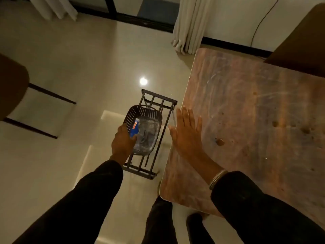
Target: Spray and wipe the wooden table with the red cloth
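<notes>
The wooden table (255,120) fills the right side, its top streaked and spotted with a few dark marks. My left hand (123,143) grips a blue spray bottle (134,128) inside a dark slatted basket (139,113) to the left of the table. My right hand (186,132) lies flat with straight fingers at the table's left edge. No red cloth is in view.
The basket sits on a low dark metal rack (158,101) standing on the glossy tiled floor (70,67). A dark chair (12,85) is at the far left, another brown piece (302,41) at the top right. Curtains (190,23) hang by the wall.
</notes>
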{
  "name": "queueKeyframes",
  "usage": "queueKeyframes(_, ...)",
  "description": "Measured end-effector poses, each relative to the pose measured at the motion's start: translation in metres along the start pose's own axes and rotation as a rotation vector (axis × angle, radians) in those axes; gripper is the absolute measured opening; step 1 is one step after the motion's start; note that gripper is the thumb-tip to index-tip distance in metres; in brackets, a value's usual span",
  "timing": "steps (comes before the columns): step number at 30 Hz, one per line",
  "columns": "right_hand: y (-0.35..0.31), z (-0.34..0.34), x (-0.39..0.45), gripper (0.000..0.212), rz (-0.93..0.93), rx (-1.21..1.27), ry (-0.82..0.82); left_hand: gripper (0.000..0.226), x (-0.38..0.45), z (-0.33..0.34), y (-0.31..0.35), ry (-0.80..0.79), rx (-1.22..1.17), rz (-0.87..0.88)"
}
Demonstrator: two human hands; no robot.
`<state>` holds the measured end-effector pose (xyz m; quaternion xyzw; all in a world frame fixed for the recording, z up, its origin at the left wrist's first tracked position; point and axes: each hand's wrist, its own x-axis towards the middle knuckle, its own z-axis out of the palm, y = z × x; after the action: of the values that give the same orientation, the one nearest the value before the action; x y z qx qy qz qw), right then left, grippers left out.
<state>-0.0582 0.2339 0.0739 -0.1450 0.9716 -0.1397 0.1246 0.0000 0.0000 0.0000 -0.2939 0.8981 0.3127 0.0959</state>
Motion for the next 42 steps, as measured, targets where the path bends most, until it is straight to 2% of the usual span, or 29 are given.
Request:
queueKeyframes(2, 0.002, 0.004, 0.006, 0.069, 0.023, -0.005, -0.005, 0.044, 0.013, 0.009, 0.005, -0.019, -0.052, -0.017)
queueKeyframes(6, 0.013, 0.014, 0.009, 0.07, 0.011, -0.023, 0.011, 0.028, 0.032, 0.031, 0.007, -0.03, -0.078, -0.024)
queueKeyframes(11, 0.038, 0.001, 0.012, 0.074, 0.08, -0.091, 0.028, 0.014, 0.038, 0.041, 0.012, -0.011, -0.094, 0.047)
queueKeyframes(13, 0.044, -0.01, 0.01, 0.072, 0.102, -0.094, 0.032, 0.007, 0.035, 0.027, 0.027, 0.061, -0.119, 0.121)
queueKeyframes(17, 0.049, -0.049, 0.009, 0.07, 0.131, -0.08, 0.074, 0.024, 0.029, -0.017, 0.079, 0.167, -0.158, 0.292)
queueKeyframes(21, 0.058, -0.102, 0.002, 0.068, 0.177, -0.051, 0.17, 0.031, 0.013, -0.058, 0.164, 0.281, -0.138, 0.595)
queueKeyframes(24, 0.078, -0.143, -0.011, 0.066, 0.23, -0.03, 0.264, 0.034, -0.005, -0.077, 0.238, 0.344, -0.185, 0.75)
queueKeyframes(28, 0.129, -0.196, -0.048, 0.067, 0.345, -0.042, 0.399, 0.04, -0.04, -0.078, 0.339, 0.16, -0.417, 0.927)
queueKeyframes(32, 0.203, -0.235, -0.104, 0.068, 0.475, -0.037, 0.491, 0.03, -0.09, -0.046, 0.442, 0.114, -0.532, 1.118)
queueKeyframes(36, 0.3, -0.26, -0.172, 0.069, 0.63, -0.058, 0.551, 0.024, -0.173, 0.026, 0.533, -0.034, -0.718, 1.198)
queueKeyframes(42, 0.461, -0.274, -0.287, 0.07, 0.846, -0.074, 0.551, 0.024, -0.317, 0.185, 0.611, -0.488, -0.76, 1.154)
